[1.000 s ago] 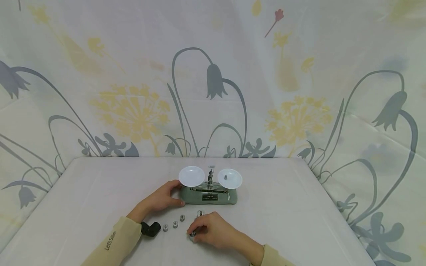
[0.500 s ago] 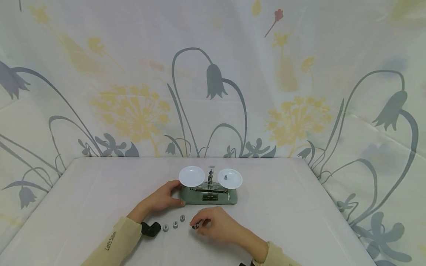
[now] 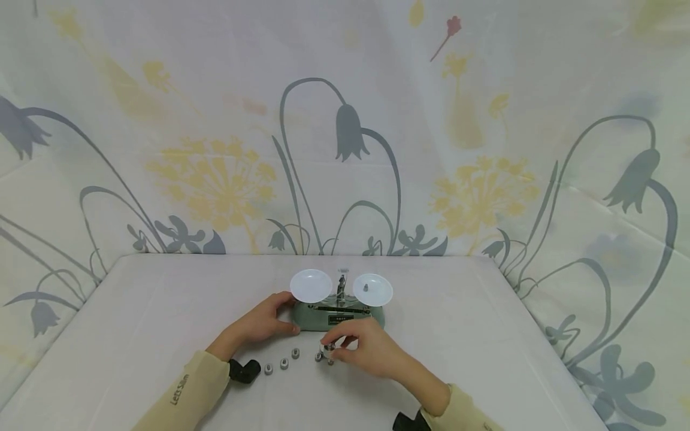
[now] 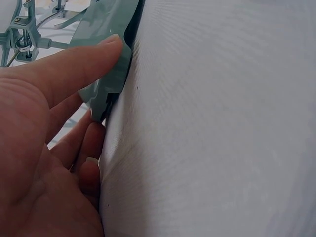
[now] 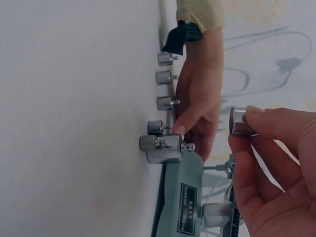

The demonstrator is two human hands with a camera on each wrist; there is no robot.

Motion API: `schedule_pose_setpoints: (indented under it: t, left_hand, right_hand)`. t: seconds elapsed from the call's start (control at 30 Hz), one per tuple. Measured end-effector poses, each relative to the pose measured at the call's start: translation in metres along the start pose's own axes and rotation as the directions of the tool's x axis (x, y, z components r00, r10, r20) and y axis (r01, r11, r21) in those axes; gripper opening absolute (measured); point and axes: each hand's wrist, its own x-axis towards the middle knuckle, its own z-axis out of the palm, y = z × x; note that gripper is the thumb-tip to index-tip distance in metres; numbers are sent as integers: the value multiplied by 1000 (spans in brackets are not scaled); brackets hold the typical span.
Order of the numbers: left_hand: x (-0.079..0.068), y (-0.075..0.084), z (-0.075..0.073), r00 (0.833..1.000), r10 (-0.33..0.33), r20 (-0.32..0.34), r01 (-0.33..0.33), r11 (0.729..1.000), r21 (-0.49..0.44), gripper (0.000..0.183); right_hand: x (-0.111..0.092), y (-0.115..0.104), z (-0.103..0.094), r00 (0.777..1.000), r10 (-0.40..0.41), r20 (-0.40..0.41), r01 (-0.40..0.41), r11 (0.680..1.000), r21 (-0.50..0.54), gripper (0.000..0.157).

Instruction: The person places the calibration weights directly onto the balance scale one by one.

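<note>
A green-based balance scale [image 3: 312,323] with two white pans stands on the table. My left hand [image 3: 257,322] grips its left end; in the left wrist view the thumb lies on the green base [image 4: 101,74] and the fingers curl behind it. My right hand [image 3: 372,347] is in front of the scale. Between thumb and fingertips it pinches a shiny cylindrical weight [image 5: 241,123], held off the table. Below stand a large knobbed weight [image 5: 163,152] and a smaller weight [image 5: 147,143]. Another small weight [image 3: 366,288] sits on the right pan [image 3: 381,297]; the left pan [image 3: 311,286] bears nothing.
Several small weights stand in a slanting row, among them a weight [image 3: 284,363] between the two hands. Black wrist mounts sit by the left sleeve [image 3: 244,371] and right sleeve [image 3: 450,404]. A flowered curtain [image 3: 345,179] hangs behind the white table [image 3: 458,335].
My right hand has moved away from me and slightly right, toward the scale, with the weight in its fingers. The left hand keeps its hold on the base.
</note>
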Motion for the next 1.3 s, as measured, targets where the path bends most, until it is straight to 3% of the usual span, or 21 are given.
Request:
schedule_pose_setpoints:
  t: [0.6,0.8,1.3]
  left_hand:
    - [3,2,2,1000,10,12,-10,1000,-25,60]
    - [3,3,1,1000,-4,4,4,1000,-16,59]
    - [1,-1,1,1000,-14,-3,14,1000,-5,60]
  right_hand:
    - [-5,-5,-58,993,26,-118,-40,992,-121,24]
    - [-4,-2,-77,981,65,-183,-90,987,-134,22]
    - [0,20,-94,954,165,-249,-199,973,-117,20]
